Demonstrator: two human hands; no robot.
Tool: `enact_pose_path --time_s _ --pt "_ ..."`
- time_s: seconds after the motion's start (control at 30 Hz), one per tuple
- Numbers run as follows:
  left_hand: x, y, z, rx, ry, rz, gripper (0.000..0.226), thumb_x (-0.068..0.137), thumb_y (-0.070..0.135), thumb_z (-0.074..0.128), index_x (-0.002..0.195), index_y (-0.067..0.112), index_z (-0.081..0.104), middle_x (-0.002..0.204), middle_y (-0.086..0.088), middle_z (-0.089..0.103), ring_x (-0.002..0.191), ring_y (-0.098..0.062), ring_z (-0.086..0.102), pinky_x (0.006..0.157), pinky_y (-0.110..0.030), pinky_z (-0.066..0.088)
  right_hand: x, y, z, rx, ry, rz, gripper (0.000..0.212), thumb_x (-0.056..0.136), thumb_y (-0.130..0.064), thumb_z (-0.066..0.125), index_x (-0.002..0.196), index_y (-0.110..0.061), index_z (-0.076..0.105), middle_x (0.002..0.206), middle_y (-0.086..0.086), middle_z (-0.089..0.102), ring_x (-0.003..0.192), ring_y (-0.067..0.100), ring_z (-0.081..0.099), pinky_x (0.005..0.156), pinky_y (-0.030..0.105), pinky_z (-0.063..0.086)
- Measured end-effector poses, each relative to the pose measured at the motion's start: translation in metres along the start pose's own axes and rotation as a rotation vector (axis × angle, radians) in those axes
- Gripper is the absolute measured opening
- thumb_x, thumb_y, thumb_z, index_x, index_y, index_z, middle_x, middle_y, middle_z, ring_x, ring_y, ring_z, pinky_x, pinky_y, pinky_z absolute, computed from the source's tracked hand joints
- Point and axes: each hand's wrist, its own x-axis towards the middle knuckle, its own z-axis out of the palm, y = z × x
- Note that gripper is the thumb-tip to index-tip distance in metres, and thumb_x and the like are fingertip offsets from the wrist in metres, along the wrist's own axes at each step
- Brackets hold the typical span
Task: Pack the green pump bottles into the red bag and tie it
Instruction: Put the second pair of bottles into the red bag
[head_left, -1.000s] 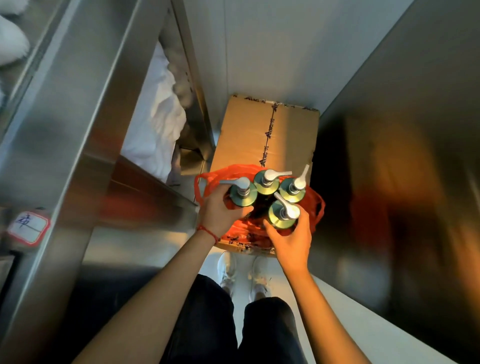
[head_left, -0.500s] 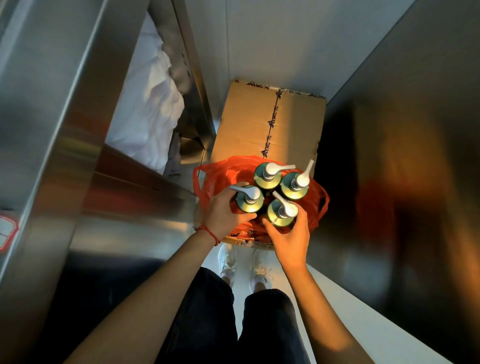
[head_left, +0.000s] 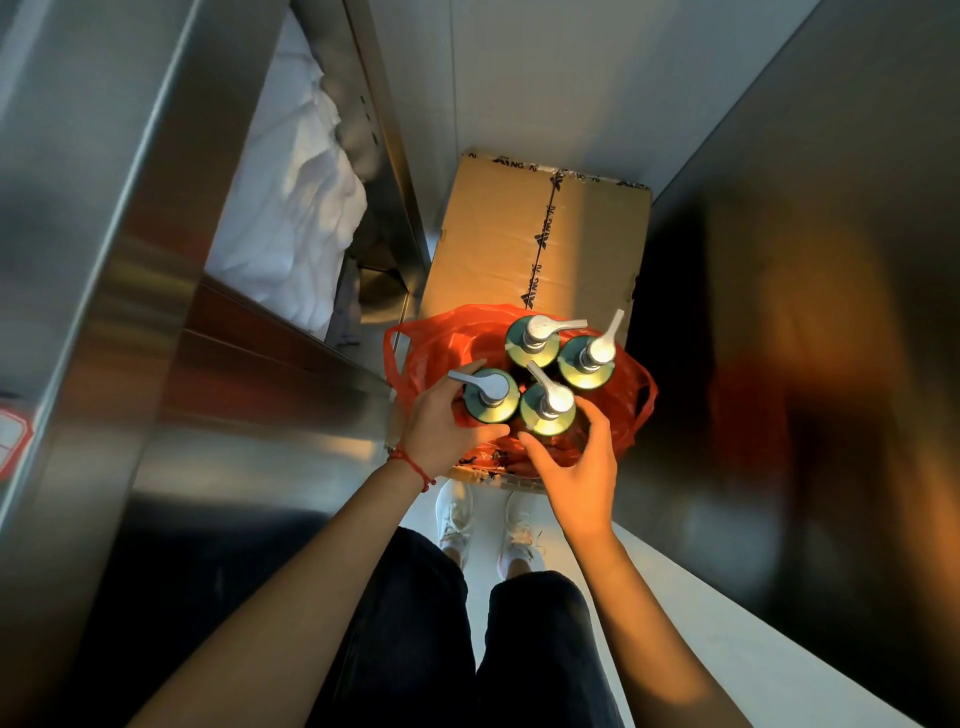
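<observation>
Several green pump bottles with white pump heads stand upright, packed together inside the open red bag (head_left: 426, 343), which sits on the near end of a cardboard box (head_left: 498, 234). My left hand (head_left: 441, 423) grips the near-left bottle (head_left: 491, 400) from the left side. My right hand (head_left: 576, 467) is cupped around the body of the near-right bottle (head_left: 548, 413), thumb on the left and fingers on the right. The two far bottles (head_left: 532, 340) (head_left: 587, 361) stand untouched. The bag's handles hang loose at the left and right edges.
Steel walls close in on both sides: a metal cabinet (head_left: 130, 260) on the left, a dark panel (head_left: 805, 312) on the right. White cloth (head_left: 291, 208) lies in a compartment at the upper left. My legs and white shoes (head_left: 488, 525) stand just before the box.
My left hand has pushed the near-left bottle rightward against the others. My right hand's fingers have loosened slightly around the near-right bottle. The view has tilted a little.
</observation>
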Motion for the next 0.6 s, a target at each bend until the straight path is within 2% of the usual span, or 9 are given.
enact_pose_path --time_s 0.07,0.13,0.2,0.27,0.33,0.5,0.6 --pt "-0.0018 0.0001 0.0006 0.001 -0.004 0.000 0.073 0.058 0.013 0.083 0.123 0.017 0.051 0.119 -0.003 0.061 0.106 -0.008 0.050 0.086 -0.009 0.036 -0.0011 -0.0012 -0.0002 0.014 0.006 0.008 0.065 0.070 -0.028 0.079 0.125 -0.016 0.046 0.120 -0.003 0.053 0.112 0.006 0.049 0.090 0.005 0.037" --pt "-0.0019 0.0000 0.0016 -0.006 -0.003 -0.002 0.073 0.058 0.014 0.083 0.124 0.017 0.050 0.121 -0.004 0.060 0.107 -0.008 0.050 0.088 -0.013 0.036 -0.0020 -0.0024 0.0001 0.027 0.013 0.009 0.063 0.071 -0.026 0.078 0.125 -0.016 0.047 0.120 -0.003 0.053 0.112 0.004 0.049 0.089 0.003 0.036" --pt "-0.0007 -0.0011 0.0022 -0.012 -0.001 -0.009 0.074 0.059 0.015 0.082 0.125 0.018 0.049 0.120 -0.001 0.059 0.107 -0.006 0.049 0.087 -0.011 0.036 -0.0022 -0.0033 0.0006 0.032 0.015 0.010 0.062 0.072 -0.026 0.077 0.125 -0.014 0.047 0.120 -0.003 0.053 0.111 0.002 0.048 0.089 0.002 0.035" --pt "0.0008 -0.0026 0.0024 -0.013 -0.003 -0.005 0.075 0.059 0.016 0.082 0.125 0.020 0.048 0.118 0.002 0.058 0.107 -0.005 0.048 0.082 -0.001 0.034 -0.0021 -0.0043 0.0006 0.030 0.017 0.014 0.062 0.072 -0.026 0.077 0.126 -0.014 0.047 0.120 -0.004 0.053 0.111 0.002 0.048 0.089 0.002 0.035" --pt "0.0014 -0.0036 0.0020 -0.023 -0.002 -0.004 0.075 0.059 0.016 0.082 0.125 0.020 0.047 0.116 0.005 0.057 0.107 -0.005 0.048 0.080 0.003 0.032 -0.0018 -0.0049 0.0005 0.027 0.017 0.014 0.062 0.073 -0.026 0.076 0.125 -0.014 0.047 0.120 -0.005 0.052 0.110 0.001 0.048 0.089 0.001 0.035" --pt "-0.0010 -0.0043 0.0006 -0.041 0.005 0.001 0.076 0.059 0.016 0.082 0.126 0.018 0.047 0.116 0.005 0.056 0.108 -0.007 0.048 0.087 -0.013 0.035 -0.0033 -0.0056 0.0001 0.026 0.016 0.017 0.060 0.073 -0.026 0.076 0.125 -0.015 0.047 0.119 -0.004 0.052 0.110 0.004 0.048 0.089 0.002 0.035" --pt "-0.0046 -0.0030 0.0001 -0.071 0.009 0.016 0.073 0.060 0.013 0.082 0.124 0.018 0.048 0.116 0.005 0.056 0.109 -0.007 0.048 0.085 -0.004 0.034 -0.0046 -0.0055 -0.0015 0.026 0.012 0.027 0.061 0.074 -0.027 0.075 0.126 -0.015 0.046 0.122 -0.001 0.053 0.113 0.008 0.049 0.090 0.004 0.035"
